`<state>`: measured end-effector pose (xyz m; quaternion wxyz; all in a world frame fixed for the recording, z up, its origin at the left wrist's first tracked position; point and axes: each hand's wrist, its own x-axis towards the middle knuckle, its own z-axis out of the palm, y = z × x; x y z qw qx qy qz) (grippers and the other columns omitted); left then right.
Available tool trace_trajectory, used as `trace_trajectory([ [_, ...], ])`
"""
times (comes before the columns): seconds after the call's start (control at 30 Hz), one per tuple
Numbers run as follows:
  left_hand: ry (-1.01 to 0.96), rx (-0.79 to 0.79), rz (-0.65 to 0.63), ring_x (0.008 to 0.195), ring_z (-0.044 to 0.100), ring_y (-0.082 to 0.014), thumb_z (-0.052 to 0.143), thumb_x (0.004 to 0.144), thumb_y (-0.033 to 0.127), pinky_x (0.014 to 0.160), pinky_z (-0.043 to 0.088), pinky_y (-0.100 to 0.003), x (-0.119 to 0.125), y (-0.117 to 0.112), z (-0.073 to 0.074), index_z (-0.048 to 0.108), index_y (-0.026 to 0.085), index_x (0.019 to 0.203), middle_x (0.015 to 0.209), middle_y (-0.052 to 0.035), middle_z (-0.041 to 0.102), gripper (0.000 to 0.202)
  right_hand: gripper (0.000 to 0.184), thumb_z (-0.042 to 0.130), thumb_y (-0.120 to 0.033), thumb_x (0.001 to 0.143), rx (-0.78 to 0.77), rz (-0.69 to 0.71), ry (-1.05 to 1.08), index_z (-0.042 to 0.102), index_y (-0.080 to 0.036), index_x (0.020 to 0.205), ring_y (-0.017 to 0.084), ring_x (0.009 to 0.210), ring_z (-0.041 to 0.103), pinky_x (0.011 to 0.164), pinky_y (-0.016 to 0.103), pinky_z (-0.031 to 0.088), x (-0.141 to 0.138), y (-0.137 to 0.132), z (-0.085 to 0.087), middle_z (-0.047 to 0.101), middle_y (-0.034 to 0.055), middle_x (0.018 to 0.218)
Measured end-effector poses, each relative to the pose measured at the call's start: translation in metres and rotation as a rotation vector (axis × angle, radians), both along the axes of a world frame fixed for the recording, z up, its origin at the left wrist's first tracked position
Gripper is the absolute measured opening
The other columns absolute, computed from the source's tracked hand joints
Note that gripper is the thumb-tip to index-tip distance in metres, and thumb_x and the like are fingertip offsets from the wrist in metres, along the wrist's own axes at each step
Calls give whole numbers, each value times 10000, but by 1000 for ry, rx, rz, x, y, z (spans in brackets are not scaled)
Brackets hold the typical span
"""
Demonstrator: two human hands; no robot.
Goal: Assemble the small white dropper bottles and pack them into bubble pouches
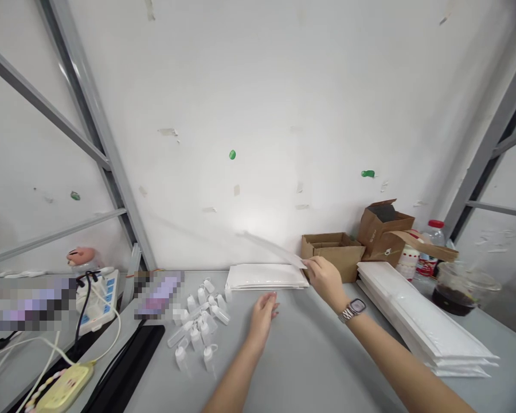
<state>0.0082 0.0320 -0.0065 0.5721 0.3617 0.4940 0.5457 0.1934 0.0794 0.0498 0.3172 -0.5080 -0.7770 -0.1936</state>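
My right hand [327, 281], with a metal-banded watch on the wrist, pinches one end of a thin white padded envelope [275, 249]. That envelope is seen nearly edge-on, raised and tilted, its far end blurred against the wall. Below it a stack of white padded envelopes [262, 276] lies flat at the back of the table. My left hand [263, 314] is just in front of this stack, holding nothing, its fingers loosely bent and apart. To its left, several small translucent squeeze bottles [195, 338] stand and lie in a cluster.
On the right lies another pile of white padded envelopes [413, 310], beside a plastic cup of dark drink [453, 298]. Cardboard boxes [333, 252] and a red-capped bottle [434, 235] stand behind. At left are a blurred-out phone [159, 295], a power strip [98, 301] and cables.
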Motion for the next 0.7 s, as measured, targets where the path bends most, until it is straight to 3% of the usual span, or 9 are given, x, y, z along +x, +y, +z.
trace_trajectory([
  [0.1, -104, 33, -27, 1066, 534, -270, 640, 634, 489, 843, 436, -330, -3, 0, 2, 574, 139, 1050, 1227, -170, 519, 548, 312, 340, -338, 889, -17, 16, 390, 578, -172, 774, 162, 713, 544, 672, 256, 394, 9, -31, 12, 603, 61, 781],
  [0.17, -232, 39, -67, 1121, 496, -268, 639, 638, 497, 889, 419, -346, -4, -2, 7, 548, 171, 1113, 1271, -156, 487, 583, 384, 355, -454, 853, -233, 22, 547, 529, -191, 636, 147, 591, 512, 557, 241, 380, 17, -57, 13, 559, 22, 637],
  [0.3, -428, -19, -170, 1073, 538, -266, 581, 664, 551, 876, 439, -377, -3, -9, 21, 563, 160, 1091, 1177, -153, 572, 578, 482, 383, -577, 767, -787, 123, 535, 402, -206, 462, 134, 464, 440, 455, 240, 317, 33, -108, -7, 438, -17, 443],
  [0.4, -382, -76, -133, 963, 599, -252, 675, 606, 479, 837, 460, -350, -1, -11, 22, 621, 135, 960, 1062, -136, 643, 497, 439, 470, -529, 727, -948, 83, 402, 422, -202, 439, 142, 456, 454, 450, 244, 305, 45, -132, -24, 478, -4, 435],
  [0.47, -288, -89, -95, 886, 624, -243, 750, 530, 397, 805, 467, -338, 0, -11, 18, 643, 125, 878, 966, -127, 678, 454, 379, 494, -485, 730, -908, -4, 338, 491, -200, 481, 160, 481, 496, 476, 256, 330, 48, -137, -25, 543, 17, 487],
  [0.53, -221, -87, -108, 819, 634, -246, 784, 472, 344, 776, 469, -346, 1, -9, 12, 657, 106, 810, 873, -128, 694, 432, 294, 503, -452, 747, -752, -39, 323, 583, -201, 618, 181, 547, 542, 544, 281, 377, 41, -136, -15, 609, 43, 619],
  [0.6, -184, -77, -130, 785, 633, -251, 796, 439, 301, 759, 467, -354, 2, -9, 9, 667, 96, 772, 820, -127, 695, 412, 250, 495, -416, 780, -587, 57, 335, 626, -210, 831, 189, 636, 568, 646, 306, 410, 21, -133, 1, 628, 63, 782],
  [0.7, -101, -38, -132, 781, 619, -262, 774, 467, 276, 720, 462, -364, 2, -13, 9, 674, 108, 740, 773, -112, 684, 336, 232, 471, -331, 829, -606, 333, 315, 612, -225, 979, 176, 746, 570, 713, 288, 431, -33, -131, 25, 610, 59, 872],
])
